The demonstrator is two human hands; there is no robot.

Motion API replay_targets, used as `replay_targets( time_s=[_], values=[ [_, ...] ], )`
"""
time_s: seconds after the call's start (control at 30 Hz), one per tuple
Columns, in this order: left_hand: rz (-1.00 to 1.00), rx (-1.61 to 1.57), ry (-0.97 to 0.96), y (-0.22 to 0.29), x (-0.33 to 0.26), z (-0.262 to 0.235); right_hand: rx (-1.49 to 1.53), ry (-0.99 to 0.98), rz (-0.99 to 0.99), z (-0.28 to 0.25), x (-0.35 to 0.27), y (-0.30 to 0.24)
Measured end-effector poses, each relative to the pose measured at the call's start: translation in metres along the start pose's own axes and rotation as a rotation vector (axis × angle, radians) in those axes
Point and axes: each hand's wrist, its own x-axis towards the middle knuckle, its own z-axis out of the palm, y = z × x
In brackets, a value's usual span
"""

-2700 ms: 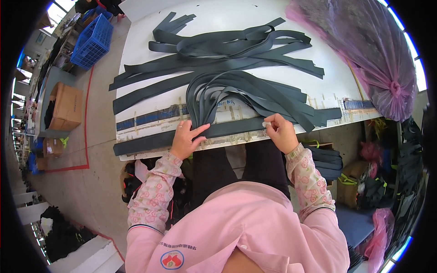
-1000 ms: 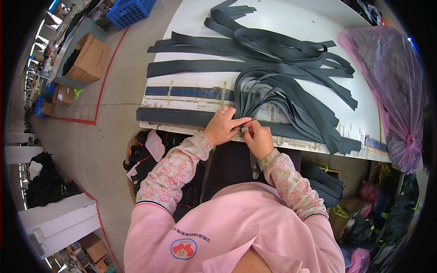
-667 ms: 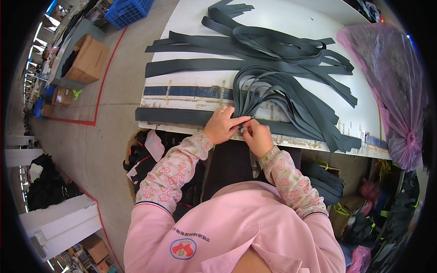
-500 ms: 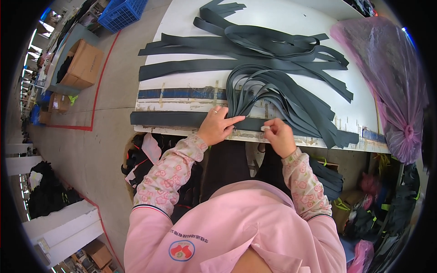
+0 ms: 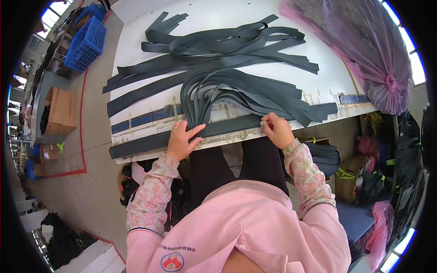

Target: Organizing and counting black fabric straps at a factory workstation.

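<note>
One long dark grey webbing strip [image 5: 150, 144] lies flat along the near edge of the white table [image 5: 150, 20]. My left hand [image 5: 183, 140] rests on this strip, fingers apart, its index finger stretched out beside the looped end of a strip bundle. Farther right, my right hand [image 5: 278, 131] pinches a small white piece [image 5: 263, 123], perhaps chalk, against the same strip. Behind both hands a looped bundle of several grey strips [image 5: 236, 84] fans out to the right. More grey strips [image 5: 214, 41] lie folded and crossed toward the far side.
A pink plastic sack [image 5: 364, 45] bulges at the table's right end. On the left floor are a blue crate [image 5: 86, 44] and a cardboard box [image 5: 63, 111], past a red line. Rolled dark strips [image 5: 323, 158] sit below the table at the right.
My view has turned and shifted right. My right hand has moved right along the near strip, widening the gap between my hands; my left hand stays by the bundle's looped end.
</note>
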Motion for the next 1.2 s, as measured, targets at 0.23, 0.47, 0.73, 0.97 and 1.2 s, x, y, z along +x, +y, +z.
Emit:
replay_targets(
  time_s=[0.23,0.47,0.73,0.97,1.2],
  values=[
    [0.030,-0.002,0.037,-0.002,0.009,0.002,-0.120,0.069,-0.084,0.009,0.005,0.015],
    [0.018,0.051,0.077,-0.006,0.004,-0.020,0.146,-0.031,0.016,0.002,0.014,-0.027],
    [0.084,-0.018,0.090,0.009,-0.002,0.003,0.398,-0.790,0.118,0.051,-0.006,-0.052],
    [0.132,0.092,0.015,0.001,0.008,-0.001,-0.098,-0.103,-0.194,0.057,0.045,-0.086],
    [0.055,0.090,0.106,-0.011,-0.003,-0.008,0.230,0.010,-0.226,0.139,0.035,-0.094]
  ],
)
